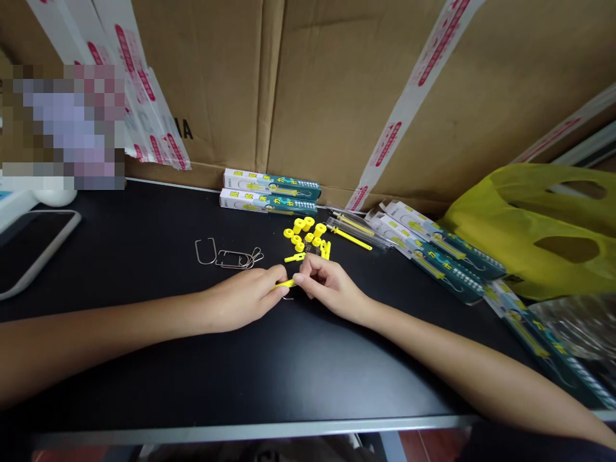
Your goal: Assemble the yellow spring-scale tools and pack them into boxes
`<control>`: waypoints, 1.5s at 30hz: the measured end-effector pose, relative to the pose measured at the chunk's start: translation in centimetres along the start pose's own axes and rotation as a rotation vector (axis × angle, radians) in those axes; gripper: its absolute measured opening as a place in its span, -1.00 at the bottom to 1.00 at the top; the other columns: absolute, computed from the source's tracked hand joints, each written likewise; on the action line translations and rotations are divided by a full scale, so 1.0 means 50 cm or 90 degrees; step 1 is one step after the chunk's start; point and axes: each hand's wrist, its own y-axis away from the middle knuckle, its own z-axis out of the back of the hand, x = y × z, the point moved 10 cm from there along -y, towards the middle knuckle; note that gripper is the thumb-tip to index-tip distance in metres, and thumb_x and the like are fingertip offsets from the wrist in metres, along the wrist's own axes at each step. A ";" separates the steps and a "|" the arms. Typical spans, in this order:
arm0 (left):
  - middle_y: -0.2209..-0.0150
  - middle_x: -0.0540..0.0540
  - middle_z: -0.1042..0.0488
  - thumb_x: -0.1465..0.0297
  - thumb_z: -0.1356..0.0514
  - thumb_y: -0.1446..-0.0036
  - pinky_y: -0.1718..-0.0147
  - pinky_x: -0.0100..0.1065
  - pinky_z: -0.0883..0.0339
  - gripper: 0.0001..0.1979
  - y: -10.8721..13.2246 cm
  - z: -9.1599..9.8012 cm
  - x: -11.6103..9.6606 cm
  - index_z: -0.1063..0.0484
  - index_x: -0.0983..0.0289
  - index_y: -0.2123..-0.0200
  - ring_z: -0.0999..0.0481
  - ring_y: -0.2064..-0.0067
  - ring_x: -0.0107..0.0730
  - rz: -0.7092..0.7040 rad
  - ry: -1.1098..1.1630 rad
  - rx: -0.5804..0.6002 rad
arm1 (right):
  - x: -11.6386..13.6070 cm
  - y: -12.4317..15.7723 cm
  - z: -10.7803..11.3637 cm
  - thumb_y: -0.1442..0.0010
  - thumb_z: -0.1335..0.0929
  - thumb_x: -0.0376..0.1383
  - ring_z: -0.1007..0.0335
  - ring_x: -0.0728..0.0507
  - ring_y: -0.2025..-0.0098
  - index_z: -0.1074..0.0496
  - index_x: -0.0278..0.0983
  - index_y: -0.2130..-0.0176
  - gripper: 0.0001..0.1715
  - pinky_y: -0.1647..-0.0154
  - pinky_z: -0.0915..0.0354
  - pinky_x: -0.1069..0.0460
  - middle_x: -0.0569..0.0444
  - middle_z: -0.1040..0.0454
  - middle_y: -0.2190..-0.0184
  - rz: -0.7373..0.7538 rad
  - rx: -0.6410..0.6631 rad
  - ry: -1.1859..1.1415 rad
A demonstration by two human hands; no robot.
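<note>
**A:** What is in the grip right now?

**B:** From my screen, the left hand (240, 298) has thumb and forefinger pinched narrow on a small yellow stick (283, 283). The right hand (332, 289) pinches the stick's other end, fingertips almost touching the left's. A thin wire hook (287, 296) shows just beneath the stick. I can't tell whether the two are joined.

**A:** Where does that sit?

**B:** Low over the black bench (144, 372), mid-front, with both forearms lying on it. Just behind the fingers is a cluster of yellow spools (304, 234) with a loose yellow pin (294, 258). Spare wire loops (231, 256) lie to the left, near but apart.

**A:** How would you handle it well?

**B:** I'd leave the forearms planted so only the fingertips work. The pinches should stay close together, because I judge a part this slim would twist or spring away under a wide hold. I'd press lightly, since the wire looks easy to bend. I'd also stay clear of the spools, which look ready to roll towards the boxed packs (269, 191) at the back.
</note>
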 end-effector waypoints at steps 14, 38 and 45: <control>0.46 -0.06 -0.22 0.28 0.14 -0.31 0.42 -0.37 -0.06 -0.80 0.004 -0.005 -0.005 -0.08 0.20 0.37 -0.24 0.43 -0.41 -0.014 0.020 0.010 | 0.015 -0.001 0.001 -0.29 -0.25 -0.11 -0.02 0.02 0.49 -0.16 -0.27 0.53 -0.56 0.47 -0.04 0.10 0.19 -0.13 0.57 0.048 0.022 0.093; 0.62 -0.15 -0.29 0.25 0.12 -0.31 0.50 -0.42 -0.13 -0.78 0.002 -0.032 0.001 -0.09 0.21 0.36 -0.23 0.57 -0.52 0.026 0.275 0.043 | 0.021 0.007 0.000 -0.29 -0.26 -0.20 0.01 0.03 0.52 -0.13 -0.26 0.53 -0.60 0.49 -0.02 0.11 0.21 -0.13 0.58 0.076 -0.030 0.134; 0.66 -0.16 -0.25 0.21 0.06 -0.29 0.56 -0.44 -0.07 -0.75 -0.002 -0.029 0.010 -0.12 0.22 0.38 -0.16 0.61 -0.54 0.043 0.291 0.021 | 0.011 0.003 -0.001 -0.30 -0.24 -0.13 -0.03 0.02 0.49 -0.16 -0.26 0.50 -0.60 0.46 -0.05 0.10 0.20 -0.13 0.56 0.043 -0.019 0.101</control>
